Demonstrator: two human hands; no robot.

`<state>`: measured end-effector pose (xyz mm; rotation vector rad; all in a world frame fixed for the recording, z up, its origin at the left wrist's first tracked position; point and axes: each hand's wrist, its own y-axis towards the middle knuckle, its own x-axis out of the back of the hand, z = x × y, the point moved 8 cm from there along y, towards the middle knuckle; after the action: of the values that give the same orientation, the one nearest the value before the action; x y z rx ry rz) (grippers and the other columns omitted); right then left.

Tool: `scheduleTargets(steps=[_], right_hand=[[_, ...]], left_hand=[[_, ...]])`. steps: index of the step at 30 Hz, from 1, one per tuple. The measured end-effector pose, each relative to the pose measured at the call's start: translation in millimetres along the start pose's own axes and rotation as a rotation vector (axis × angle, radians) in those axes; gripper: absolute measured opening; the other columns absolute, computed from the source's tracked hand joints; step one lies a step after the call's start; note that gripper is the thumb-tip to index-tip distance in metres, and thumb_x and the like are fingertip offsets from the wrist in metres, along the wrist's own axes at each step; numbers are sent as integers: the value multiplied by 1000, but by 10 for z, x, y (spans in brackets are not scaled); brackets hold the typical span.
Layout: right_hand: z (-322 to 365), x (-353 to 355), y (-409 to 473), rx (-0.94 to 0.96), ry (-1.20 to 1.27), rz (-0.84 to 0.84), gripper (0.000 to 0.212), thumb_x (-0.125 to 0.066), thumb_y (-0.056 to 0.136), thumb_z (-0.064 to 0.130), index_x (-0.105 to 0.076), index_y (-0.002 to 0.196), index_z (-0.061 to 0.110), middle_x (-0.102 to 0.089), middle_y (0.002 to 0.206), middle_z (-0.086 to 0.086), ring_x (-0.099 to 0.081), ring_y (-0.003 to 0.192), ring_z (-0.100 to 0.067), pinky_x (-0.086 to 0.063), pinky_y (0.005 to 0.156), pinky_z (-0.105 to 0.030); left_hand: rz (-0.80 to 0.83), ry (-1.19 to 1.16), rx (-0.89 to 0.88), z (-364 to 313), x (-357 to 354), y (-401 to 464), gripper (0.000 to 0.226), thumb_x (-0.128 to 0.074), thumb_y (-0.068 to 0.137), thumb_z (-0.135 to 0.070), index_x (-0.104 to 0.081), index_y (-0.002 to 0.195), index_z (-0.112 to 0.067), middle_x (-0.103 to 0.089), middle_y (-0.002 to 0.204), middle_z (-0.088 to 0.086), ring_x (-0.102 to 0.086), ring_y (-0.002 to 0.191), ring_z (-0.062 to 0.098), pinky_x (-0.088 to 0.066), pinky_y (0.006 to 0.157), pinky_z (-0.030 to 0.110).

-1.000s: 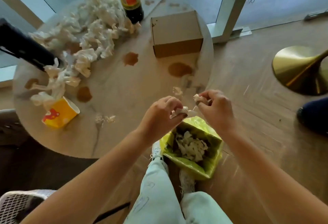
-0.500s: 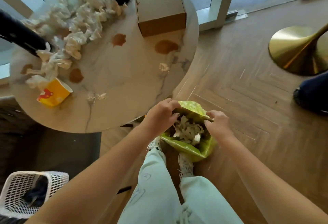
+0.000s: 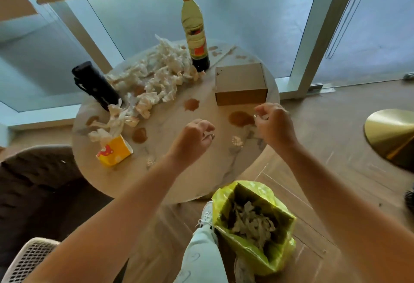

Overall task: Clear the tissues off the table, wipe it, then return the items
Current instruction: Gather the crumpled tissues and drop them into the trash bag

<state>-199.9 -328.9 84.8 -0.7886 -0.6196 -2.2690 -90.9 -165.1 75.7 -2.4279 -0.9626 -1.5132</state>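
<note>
A heap of crumpled white tissues (image 3: 156, 80) covers the far left of the round marble table (image 3: 197, 170), which carries brown spill patches (image 3: 240, 117). One small tissue scrap (image 3: 237, 142) lies near the right edge. On the floor below, a bin lined with a yellow-green bag (image 3: 253, 226) holds several tissues. My left hand (image 3: 192, 141) hovers above the table's middle, fingers loosely curled and holding nothing. My right hand (image 3: 273, 123) hovers near the right edge, fingers also curled and holding nothing.
On the table stand a dark sauce bottle (image 3: 196, 33), a cardboard box (image 3: 240, 84), a black flask (image 3: 96, 85) and a tipped yellow paper cup (image 3: 114, 151). A dark chair (image 3: 38, 181) and white basket (image 3: 29, 258) sit left; a brass base (image 3: 392, 134) right.
Both hands dropped tissue scraps into the bin, then rose back over the table holding nothing. The view tilted up from the bin toward the table.
</note>
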Motion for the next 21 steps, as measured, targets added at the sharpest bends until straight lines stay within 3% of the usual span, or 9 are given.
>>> scheduleTargets(steps=[5, 10, 16, 21], right_hand=[[370, -150, 821, 85, -28, 14, 25, -59, 88, 10, -60, 113, 6, -61, 114, -10, -59, 98, -18, -41, 81, -14], [414, -503, 1767, 111, -165, 98, 33, -60, 87, 9, -57, 120, 6, -56, 126, -14, -58, 106, -27, -47, 95, -34], [238, -1299, 2876, 116, -335, 267, 41, -61, 87, 15, -53, 127, 7, -52, 132, -11, -48, 121, -28, -40, 102, -38], [-14, -1968, 3510, 129, -520, 404, 41, -57, 90, 15, -50, 131, 14, -46, 136, -8, -38, 128, -25, -31, 105, -31]], left_hand=[[-73, 18, 5, 371, 252, 654, 18, -67, 78, 0, -66, 96, 0, -65, 92, 12, -58, 76, 14, -43, 74, 15], [-39, -51, 88, 893, 156, 1419, 21, -61, 84, -3, -61, 105, -1, -60, 101, 15, -65, 80, 26, -55, 76, 35], [76, 57, 162, 1572, -251, 2212, 43, -62, 85, -18, -53, 127, -11, -51, 129, 7, -45, 121, 25, -34, 105, 31], [121, 203, 144, 1930, -474, 2623, 46, -62, 85, -26, -50, 129, -24, -40, 139, 4, -30, 127, 27, -32, 105, 40]])
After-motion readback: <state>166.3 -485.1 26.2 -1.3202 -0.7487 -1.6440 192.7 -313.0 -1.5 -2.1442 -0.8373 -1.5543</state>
